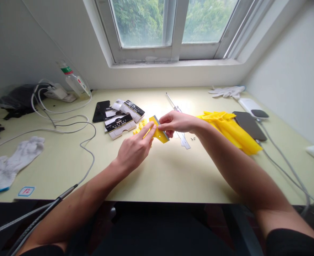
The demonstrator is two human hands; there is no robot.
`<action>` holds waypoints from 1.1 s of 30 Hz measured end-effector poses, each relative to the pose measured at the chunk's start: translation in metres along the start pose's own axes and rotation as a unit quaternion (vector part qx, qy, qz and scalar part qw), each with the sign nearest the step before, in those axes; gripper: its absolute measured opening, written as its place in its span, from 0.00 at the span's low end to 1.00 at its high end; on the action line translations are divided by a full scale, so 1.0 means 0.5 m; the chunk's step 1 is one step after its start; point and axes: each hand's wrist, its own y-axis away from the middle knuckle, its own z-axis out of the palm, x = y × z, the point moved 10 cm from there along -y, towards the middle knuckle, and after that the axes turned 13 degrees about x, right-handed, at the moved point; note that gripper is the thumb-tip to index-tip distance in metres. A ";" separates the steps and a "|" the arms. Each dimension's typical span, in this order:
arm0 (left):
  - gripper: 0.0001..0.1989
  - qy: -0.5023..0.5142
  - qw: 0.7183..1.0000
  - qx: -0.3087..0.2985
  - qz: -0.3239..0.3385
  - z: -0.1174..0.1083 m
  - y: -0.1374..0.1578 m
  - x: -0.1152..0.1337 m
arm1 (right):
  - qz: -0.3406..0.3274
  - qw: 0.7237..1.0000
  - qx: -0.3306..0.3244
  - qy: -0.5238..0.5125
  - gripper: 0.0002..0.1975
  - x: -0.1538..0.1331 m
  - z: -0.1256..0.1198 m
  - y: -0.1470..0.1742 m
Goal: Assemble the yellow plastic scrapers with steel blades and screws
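Note:
A yellow scraper head [160,136] with a grey metal strip along its right edge is held between my two hands above the table. My left hand [134,147] grips it from the left, fingers laid over its face. On the strip side, my right hand [176,122] pinches the edge with thumb and fingers. Small yellow pieces [140,127] lie just behind my left hand. Flat metal blades [184,141] rest to the right, with a few tiny screws [192,138] near them. A screwdriver [170,100] lies behind my right hand, which partly covers that area.
Black-and-white cardboard sleeves [121,124] and a black phone [101,111] lie at left. Yellow plastic parts [226,131] are heaped at right beside a dark flat device [249,125]. Cables [89,142], a plastic bottle [76,83] and white gloves [15,158] sit farther out.

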 end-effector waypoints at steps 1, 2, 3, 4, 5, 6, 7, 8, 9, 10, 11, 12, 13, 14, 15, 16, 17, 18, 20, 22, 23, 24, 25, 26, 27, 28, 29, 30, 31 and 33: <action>0.22 -0.001 1.000 0.000 0.001 0.001 0.001 0.000 | 0.004 1.000 0.000 -0.002 0.13 0.002 -0.001 0.000; 0.22 -0.002 1.000 0.001 0.001 0.002 0.002 0.000 | 0.009 1.000 0.002 -0.004 0.12 0.005 -0.003 -0.001; 0.22 -0.003 1.000 0.001 0.000 0.002 0.002 0.000 | 0.013 1.000 0.004 -0.006 0.11 0.008 -0.005 -0.002; 0.22 -0.003 1.000 0.001 0.000 0.002 0.003 0.000 | 0.017 1.000 0.007 -0.008 0.11 0.011 -0.007 -0.003; 0.22 -0.004 1.000 0.001 0.000 0.002 0.003 0.000 | 0.018 1.000 0.009 -0.009 0.11 0.013 -0.008 -0.004; 0.22 -0.005 1.000 0.000 -0.001 0.001 0.003 0.001 | 0.016 1.000 0.011 -0.009 0.11 0.014 -0.010 -0.005; 0.22 -0.007 1.000 -0.001 -0.001 0.001 0.003 0.002 | 0.014 1.000 0.013 -0.010 0.11 0.014 -0.011 -0.006; 0.22 -0.008 1.000 -0.002 0.001 0.001 0.003 0.004 | 0.011 1.000 0.014 -0.010 0.11 0.014 -0.012 -0.006; 0.22 -0.009 1.000 -0.003 0.002 0.001 0.002 0.005 | 0.009 1.000 0.014 -0.009 0.11 0.014 -0.013 -0.007; 0.22 -0.009 1.000 -0.004 0.003 0.001 0.002 0.007 | 0.008 1.000 0.015 -0.009 0.10 0.013 -0.013 -0.006; 0.23 -0.009 1.000 -0.006 0.004 0.001 0.002 0.008 | 0.007 1.000 0.015 -0.008 0.10 0.013 -0.014 -0.006; 0.23 -0.007 1.000 -0.009 0.004 0.002 0.001 0.009 | 0.007 1.000 0.016 -0.006 0.10 0.012 -0.014 -0.005; 0.24 -0.004 1.000 -0.014 0.003 0.004 0.002 0.009 | 0.005 1.000 0.017 -0.003 0.10 0.011 -0.015 -0.004; 0.25 -0.001 1.000 -0.021 0.002 0.006 0.002 0.009 | 0.004 1.000 0.019 0.000 0.10 0.009 -0.017 -0.003; 0.25 0.001 1.000 -0.028 0.001 0.008 0.003 0.009 | 0.003 1.000 0.019 0.002 0.10 0.008 -0.018 -0.003; 0.26 0.001 0.999 -0.034 -0.001 0.010 0.003 0.009 | 0.002 1.000 0.020 0.003 0.10 0.008 -0.019 -0.002; 0.26 0.000 0.999 -0.039 -0.002 0.012 0.004 0.008 | 0.002 1.000 0.021 0.003 0.10 0.008 -0.020 -0.002; 0.26 -0.002 0.999 -0.042 -0.002 0.013 0.004 0.008 | 0.002 1.000 0.022 0.004 0.10 0.008 -0.021 -0.002; 0.25 -0.008 0.999 -0.041 0.001 0.012 0.003 0.009 | 0.000 1.000 0.026 0.006 0.10 0.009 -0.023 -0.003; 0.25 -0.014 0.999 -0.034 0.007 0.010 0.003 0.011 | 0.000 0.999 0.031 0.010 0.09 0.009 -0.022 -0.004; 0.25 -0.016 0.999 -0.029 0.010 0.008 0.002 0.012 | 0.000 0.999 0.032 0.012 0.09 0.008 -0.021 -0.004; 0.24 -0.016 1.000 -0.023 0.012 0.007 0.002 0.013 | 0.001 0.999 0.032 0.015 0.09 0.006 -0.021 -0.003; 0.24 -0.014 1.000 -0.017 0.014 0.005 0.002 0.013 | -0.002 0.999 0.029 0.019 0.09 0.002 -0.021 -0.001; 0.24 -0.008 1.000 -0.010 0.015 0.004 0.002 0.014 | -0.010 0.999 0.021 0.026 0.09 -0.005 -0.022 0.002; 0.24 0.000 1.000 -0.001 0.013 0.001 0.002 0.013 | -0.023 0.999 0.009 0.036 0.09 -0.013 -0.025 0.007; 0.24 0.012 1.000 0.010 0.009 -0.003 0.002 0.011 | -0.037 0.998 -0.004 0.053 0.10 -0.019 -0.031 0.013; 0.24 0.029 0.999 0.024 0.001 -0.008 0.001 0.008 | -0.047 0.996 -0.010 0.081 0.10 -0.020 -0.043 0.019; 0.24 0.051 0.998 0.040 -0.010 -0.014 -0.001 0.003 | -0.045 0.991 -0.009 0.122 0.11 -0.013 -0.061 0.025; 0.24 0.078 0.995 0.058 -0.023 -0.021 -0.003 -0.004 | -0.027 0.985 -0.003 0.173 0.10 0.004 -0.085 0.030; 0.24 0.138 0.985 0.095 -0.050 -0.036 -0.007 -0.017 | 0.066 0.955 0.027 0.288 0.08 0.065 -0.149 0.042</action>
